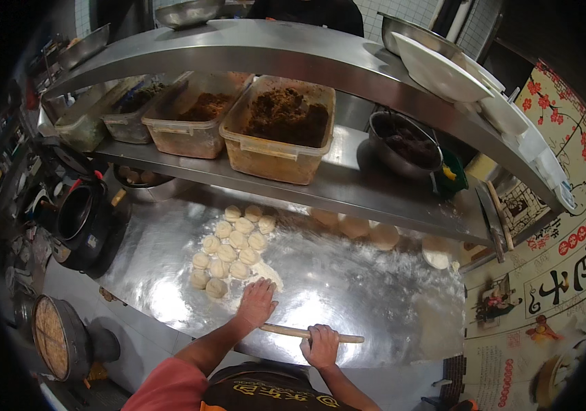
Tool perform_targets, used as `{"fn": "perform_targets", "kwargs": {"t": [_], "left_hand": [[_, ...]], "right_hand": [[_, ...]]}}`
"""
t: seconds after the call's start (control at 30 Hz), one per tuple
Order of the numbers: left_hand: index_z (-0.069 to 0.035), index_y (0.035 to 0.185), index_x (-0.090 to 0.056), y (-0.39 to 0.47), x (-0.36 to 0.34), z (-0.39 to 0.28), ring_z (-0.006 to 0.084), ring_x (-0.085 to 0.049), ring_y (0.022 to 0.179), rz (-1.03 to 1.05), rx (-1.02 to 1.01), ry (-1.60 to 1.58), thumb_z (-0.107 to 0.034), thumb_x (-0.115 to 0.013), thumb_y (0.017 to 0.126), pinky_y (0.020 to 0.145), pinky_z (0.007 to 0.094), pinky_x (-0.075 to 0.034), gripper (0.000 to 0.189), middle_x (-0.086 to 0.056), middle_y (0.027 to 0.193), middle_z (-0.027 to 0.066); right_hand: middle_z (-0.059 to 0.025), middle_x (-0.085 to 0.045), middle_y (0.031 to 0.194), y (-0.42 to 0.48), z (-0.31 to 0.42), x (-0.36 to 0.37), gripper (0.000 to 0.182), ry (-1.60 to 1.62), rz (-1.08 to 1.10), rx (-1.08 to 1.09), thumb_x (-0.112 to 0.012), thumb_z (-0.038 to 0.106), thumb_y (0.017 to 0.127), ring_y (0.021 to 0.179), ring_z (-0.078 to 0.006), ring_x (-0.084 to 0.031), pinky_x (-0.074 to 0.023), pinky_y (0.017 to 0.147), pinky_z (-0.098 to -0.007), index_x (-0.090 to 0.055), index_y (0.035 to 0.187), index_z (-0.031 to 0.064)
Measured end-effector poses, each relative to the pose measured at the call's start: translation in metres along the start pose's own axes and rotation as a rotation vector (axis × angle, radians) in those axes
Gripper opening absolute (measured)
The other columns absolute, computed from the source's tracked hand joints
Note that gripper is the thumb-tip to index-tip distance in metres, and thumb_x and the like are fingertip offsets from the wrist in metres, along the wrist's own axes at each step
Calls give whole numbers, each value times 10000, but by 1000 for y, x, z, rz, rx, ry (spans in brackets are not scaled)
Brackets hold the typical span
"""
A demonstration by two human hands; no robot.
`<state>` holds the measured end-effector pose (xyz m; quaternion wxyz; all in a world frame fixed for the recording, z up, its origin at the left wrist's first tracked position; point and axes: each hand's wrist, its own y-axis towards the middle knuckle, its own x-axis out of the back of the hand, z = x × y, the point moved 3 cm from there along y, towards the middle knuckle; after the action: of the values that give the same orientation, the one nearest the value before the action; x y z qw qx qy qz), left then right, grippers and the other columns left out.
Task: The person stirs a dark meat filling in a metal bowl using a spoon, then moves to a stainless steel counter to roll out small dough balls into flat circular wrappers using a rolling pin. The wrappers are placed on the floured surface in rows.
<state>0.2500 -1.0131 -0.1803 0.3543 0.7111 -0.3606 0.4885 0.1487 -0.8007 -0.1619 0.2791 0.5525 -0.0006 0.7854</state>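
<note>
My right hand (322,344) grips a thin wooden rolling pin (288,331) near its right part, close to the front edge of the steel worktop (365,303). The pin's left end reaches just beside my left wrist. My left hand (258,302) lies palm down over a patch of white flour (269,273), fingers stretched forward and thumb out to the right. Its palm is hidden, but nothing shows in its fingers. Just beyond and left of it, several small dough pieces (238,239) sit in a floured cluster. Flattened round dough wrappers (384,237) lie at the back, under the shelf.
A steel shelf (354,192) over the back holds plastic tubs of filling (272,162) and a metal bowl of dark filling (406,146). White plates (439,72) stand above. A rice cooker (80,221) is at left, a flour bowl (435,259) at right. A person (308,13) stands behind.
</note>
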Motion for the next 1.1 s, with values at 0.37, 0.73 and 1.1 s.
{"fn": "perform_targets", "kwargs": {"t": [0.37,0.73,1.1], "left_hand": [[-71,1351,-473,13,-22,5,337,-366,1335,-64,29,-55,-413,-610,862,1103,500,-253,613,-450,1394,164],[-31,1057,-579,-1,13,29,403,-608,948,64,438,-797,-131,-685,747,841,460,-482,343,-651,970,206],[-27,963,-650,9,3,18,412,-629,893,200,284,-599,-238,-605,807,802,464,-490,266,-666,915,224]], "right_hand": [[-110,-568,1107,17,18,-11,376,-33,96,101,-645,222,769,1042,-280,-528,-394,856,-457,-605,1112,71],[-169,-473,1328,30,43,-32,473,-29,228,60,-633,289,848,1237,-378,-416,-298,1032,-533,-525,1228,29],[-174,-425,1390,89,20,-58,489,-48,217,8,-584,312,889,1298,-387,-360,-269,1068,-544,-503,1269,15]]}}
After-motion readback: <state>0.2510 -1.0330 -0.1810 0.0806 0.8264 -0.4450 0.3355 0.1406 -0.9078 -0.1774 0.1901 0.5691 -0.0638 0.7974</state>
